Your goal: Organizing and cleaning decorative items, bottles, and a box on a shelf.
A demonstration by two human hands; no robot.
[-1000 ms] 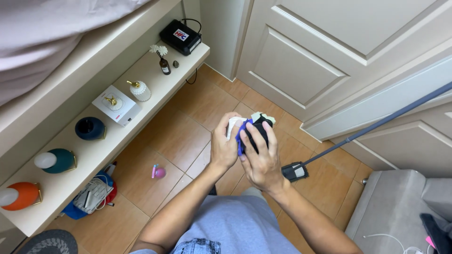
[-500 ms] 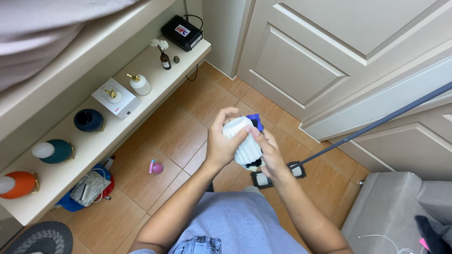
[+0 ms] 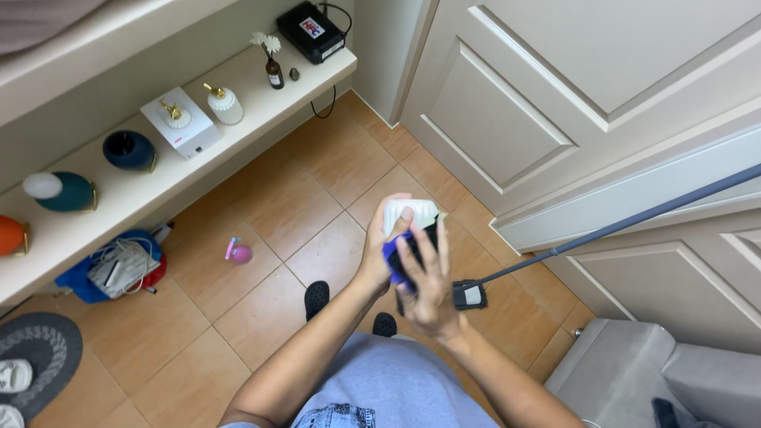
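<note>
Two hands meet at frame centre over tiled floor (image 3: 261, 190). Left hand (image 3: 382, 250) grasps white-and-blue mop pad (image 3: 412, 218) by its upper edge; right hand (image 3: 424, 277) lies flat on it, fingers spread, gripping nothing. Pad off mop pole (image 3: 618, 226), refitting apparently left. Pad's underside hidden; black clip at pole end (image 3: 469, 295) unclear.

Tiled floor (image 3: 277, 198): pink toy (image 3: 239, 252), grey mat (image 3: 40, 357); shelf (image 3: 158, 174): vases.
</note>
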